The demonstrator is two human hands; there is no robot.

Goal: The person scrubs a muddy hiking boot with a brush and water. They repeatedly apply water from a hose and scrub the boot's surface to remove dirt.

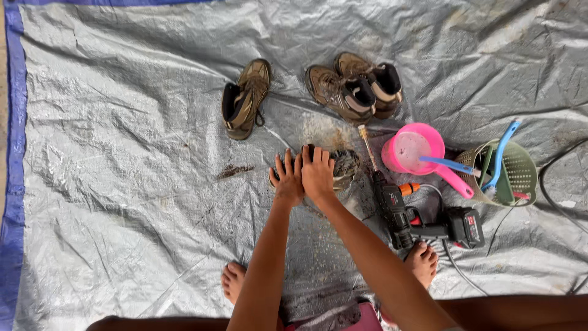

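Seen from above, a person sits on a crinkled silver tarp (pixel 122 184) with a blue edge, bare feet showing at the bottom of the view. Both arms reach forward to a muddy brown shoe (pixel 342 167) lying near the middle of the tarp. The left hand (pixel 288 178) lies flat on the shoe's left part, fingers spread apart and pressing down rather than closed around anything. The right hand (pixel 317 171) rests just beside it, touching it, fingers held together and laid over the top of the shoe; its grip is open too, palm down on the shoe.

Farther away, a single brown boot (pixel 245 98) lies on its own to the left, and a pair of brown boots (pixel 355 89) lies side by side to the right. Just right of the hands is a black handheld spray gun (pixel 422 224) with an orange hose fitting. Beyond it stands a pink scoop (pixel 413 147) with a long handle, and next to that a pale green basket (pixel 520 168) holding blue-handled brushes (pixel 502 153). Dark mud specks mark the tarp around the shoe.
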